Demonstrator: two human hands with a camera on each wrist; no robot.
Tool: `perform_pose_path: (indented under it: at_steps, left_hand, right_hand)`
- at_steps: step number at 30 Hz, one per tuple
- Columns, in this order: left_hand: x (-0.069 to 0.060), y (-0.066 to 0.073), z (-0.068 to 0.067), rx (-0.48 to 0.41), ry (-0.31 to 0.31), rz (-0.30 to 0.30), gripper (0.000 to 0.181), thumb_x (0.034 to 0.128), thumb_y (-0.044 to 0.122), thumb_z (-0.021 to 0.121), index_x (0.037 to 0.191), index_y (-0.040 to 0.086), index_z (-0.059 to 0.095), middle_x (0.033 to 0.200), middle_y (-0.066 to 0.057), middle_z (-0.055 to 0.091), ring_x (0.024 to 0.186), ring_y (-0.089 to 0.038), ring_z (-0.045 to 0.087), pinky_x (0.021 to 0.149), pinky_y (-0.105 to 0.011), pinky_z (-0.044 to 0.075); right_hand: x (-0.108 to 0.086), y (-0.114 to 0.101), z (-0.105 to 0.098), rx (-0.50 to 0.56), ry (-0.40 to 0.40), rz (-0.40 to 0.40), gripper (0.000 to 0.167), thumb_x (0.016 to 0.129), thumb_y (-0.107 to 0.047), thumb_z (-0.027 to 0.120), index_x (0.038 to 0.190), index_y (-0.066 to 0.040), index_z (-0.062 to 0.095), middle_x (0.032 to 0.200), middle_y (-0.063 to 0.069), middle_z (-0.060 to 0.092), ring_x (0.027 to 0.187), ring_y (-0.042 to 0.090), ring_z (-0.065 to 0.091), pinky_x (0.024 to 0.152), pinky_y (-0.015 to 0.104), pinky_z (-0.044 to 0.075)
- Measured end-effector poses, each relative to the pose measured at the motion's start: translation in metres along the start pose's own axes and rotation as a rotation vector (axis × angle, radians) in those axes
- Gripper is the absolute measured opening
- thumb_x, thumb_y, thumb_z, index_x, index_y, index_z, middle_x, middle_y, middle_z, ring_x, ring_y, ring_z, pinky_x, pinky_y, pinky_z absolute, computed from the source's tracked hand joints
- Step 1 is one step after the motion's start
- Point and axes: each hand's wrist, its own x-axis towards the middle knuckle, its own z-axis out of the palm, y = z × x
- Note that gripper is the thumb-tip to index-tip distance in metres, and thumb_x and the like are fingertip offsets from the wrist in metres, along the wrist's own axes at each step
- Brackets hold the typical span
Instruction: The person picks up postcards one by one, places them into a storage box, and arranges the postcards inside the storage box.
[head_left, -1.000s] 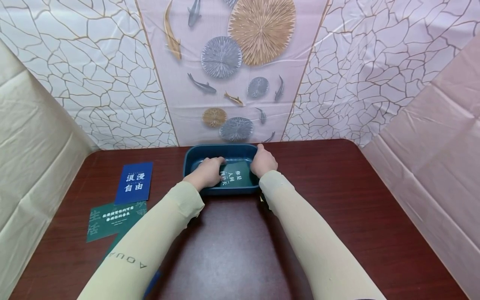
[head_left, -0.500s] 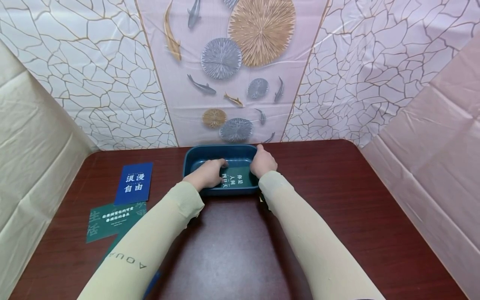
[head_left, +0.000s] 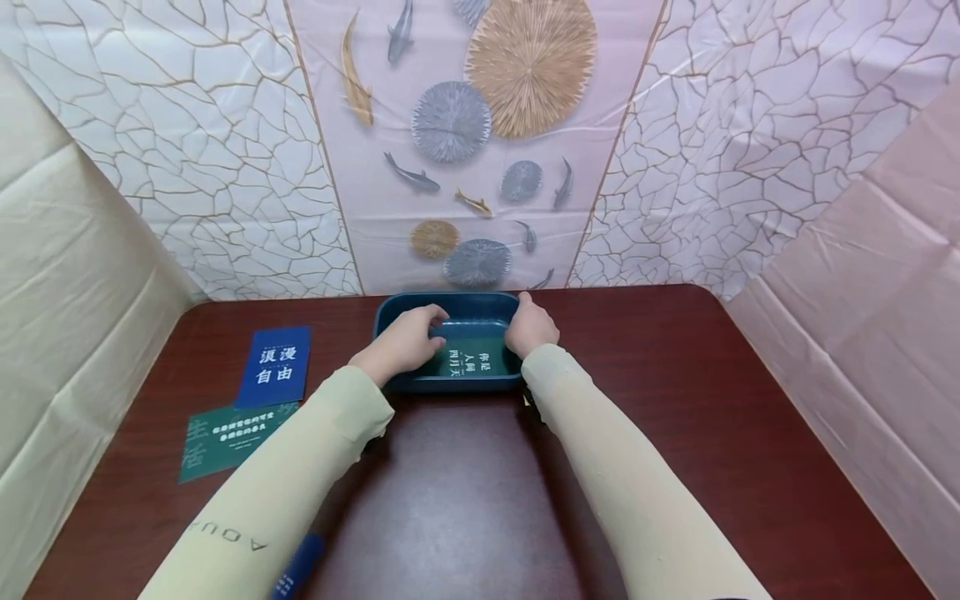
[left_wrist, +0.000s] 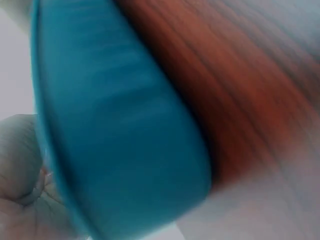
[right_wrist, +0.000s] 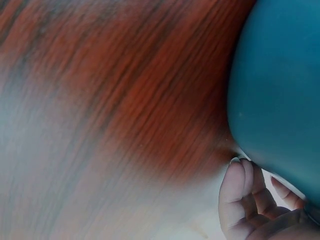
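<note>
The box (head_left: 457,384) stands on the table (head_left: 450,492), and inside it a green card (head_left: 471,360) with white writing lies on the bottom. The right hand (head_left: 531,325) is clamped on the right wall of the box. The left hand (head_left: 405,342) is over the left part of the box, its thumb and fingers apart, holding nothing. Left of the box lies a blue card (head_left: 273,365); nearer the person than the box, a second green card (head_left: 232,440) is partly covered by the left sleeve (head_left: 273,492).
</note>
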Motion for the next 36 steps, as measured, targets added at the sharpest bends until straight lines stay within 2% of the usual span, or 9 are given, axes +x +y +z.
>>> perform_pose_path:
  at_steps: [5, 9, 12, 15, 20, 24, 28, 30, 36]
  left_hand:
    - [-0.021, -0.005, -0.021, -0.07, 0.11, 0.046, 0.035, 0.0966, 0.015, 0.059, 0.13, 0.006, 0.054, 0.126, -0.012, 0.058, 0.109, -0.025, 0.059, 0.087, -0.04, 0.05]
    - [-0.04, -0.016, -0.04, -0.055, 0.232, 0.046, 0.03, 0.0957, 0.013, 0.059, 0.125, 0.007, 0.057, 0.118, -0.01, 0.062, 0.103, -0.025, 0.061, 0.083, -0.041, 0.051]
    - [-0.054, -0.029, -0.054, -0.03, 0.296, 0.01, 0.03, 0.0958, 0.014, 0.059, 0.125, 0.006, 0.057, 0.115, -0.011, 0.062, 0.102, -0.026, 0.06, 0.084, -0.043, 0.05]
    - [-0.068, -0.047, -0.067, -0.014, 0.314, -0.049, 0.033, 0.0966, 0.017, 0.059, 0.126, 0.004, 0.055, 0.116, -0.015, 0.061, 0.104, -0.029, 0.058, 0.085, -0.046, 0.048]
    - [-0.092, -0.084, -0.079, 0.028, 0.238, -0.188, 0.05, 0.0961, 0.03, 0.06, 0.134, 0.0, 0.046, 0.126, -0.024, 0.054, 0.101, -0.034, 0.059, 0.082, -0.049, 0.048]
    - [-0.104, -0.114, -0.079, 0.097, 0.104, -0.293, 0.071, 0.0943, 0.037, 0.062, 0.138, -0.012, 0.035, 0.129, -0.035, 0.046, 0.106, -0.044, 0.055, 0.088, -0.057, 0.045]
    - [-0.113, -0.133, -0.079, 0.141, -0.011, -0.399, 0.086, 0.0917, 0.044, 0.064, 0.138, -0.02, 0.028, 0.13, -0.042, 0.039, 0.113, -0.052, 0.045, 0.095, -0.064, 0.036]
    - [-0.115, -0.139, -0.08, 0.152, -0.028, -0.443, 0.09, 0.0901, 0.046, 0.064, 0.137, -0.021, 0.028, 0.128, -0.044, 0.039, 0.112, -0.053, 0.045, 0.095, -0.065, 0.036]
    - [-0.116, -0.147, -0.082, 0.154, 0.001, -0.609, 0.107, 0.0781, 0.048, 0.077, 0.137, -0.022, 0.02, 0.118, -0.043, 0.035, 0.106, -0.054, 0.041, 0.091, -0.067, 0.038]
  right_hand:
    - [0.001, 0.006, -0.001, -0.004, 0.002, 0.0, 0.068, 0.09, -0.014, 0.064, 0.149, -0.019, 0.031, 0.12, 0.015, 0.062, 0.093, 0.032, 0.061, 0.082, 0.052, 0.049]
    - [0.003, 0.009, 0.0, -0.007, 0.016, -0.004, 0.066, 0.09, -0.014, 0.064, 0.148, -0.019, 0.033, 0.119, 0.015, 0.062, 0.093, 0.033, 0.061, 0.081, 0.053, 0.05]
    - [0.004, 0.01, -0.001, -0.005, 0.022, -0.005, 0.065, 0.09, -0.014, 0.064, 0.147, -0.018, 0.034, 0.12, 0.016, 0.062, 0.095, 0.033, 0.061, 0.082, 0.054, 0.049]
    - [0.004, 0.01, -0.001, -0.002, 0.02, -0.006, 0.064, 0.09, -0.014, 0.064, 0.146, -0.017, 0.035, 0.122, 0.016, 0.061, 0.097, 0.033, 0.061, 0.083, 0.054, 0.049]
    - [0.003, 0.009, -0.002, 0.0, 0.01, -0.008, 0.064, 0.09, -0.014, 0.063, 0.147, -0.017, 0.034, 0.123, 0.016, 0.061, 0.097, 0.033, 0.061, 0.084, 0.054, 0.049]
    - [0.002, 0.008, -0.001, -0.004, 0.008, -0.014, 0.064, 0.091, -0.014, 0.063, 0.148, -0.018, 0.033, 0.12, 0.016, 0.062, 0.094, 0.033, 0.061, 0.081, 0.053, 0.05]
    - [0.003, 0.006, 0.0, -0.003, 0.007, -0.017, 0.065, 0.091, -0.014, 0.063, 0.148, -0.018, 0.033, 0.12, 0.016, 0.061, 0.094, 0.033, 0.061, 0.081, 0.053, 0.05]
    - [0.002, 0.005, 0.0, -0.002, 0.004, -0.015, 0.065, 0.091, -0.014, 0.063, 0.148, -0.018, 0.033, 0.12, 0.016, 0.061, 0.095, 0.033, 0.061, 0.081, 0.053, 0.05]
    - [0.0, 0.0, -0.001, -0.003, -0.002, -0.019, 0.065, 0.091, -0.014, 0.062, 0.149, -0.018, 0.032, 0.12, 0.015, 0.062, 0.093, 0.032, 0.061, 0.08, 0.052, 0.05]
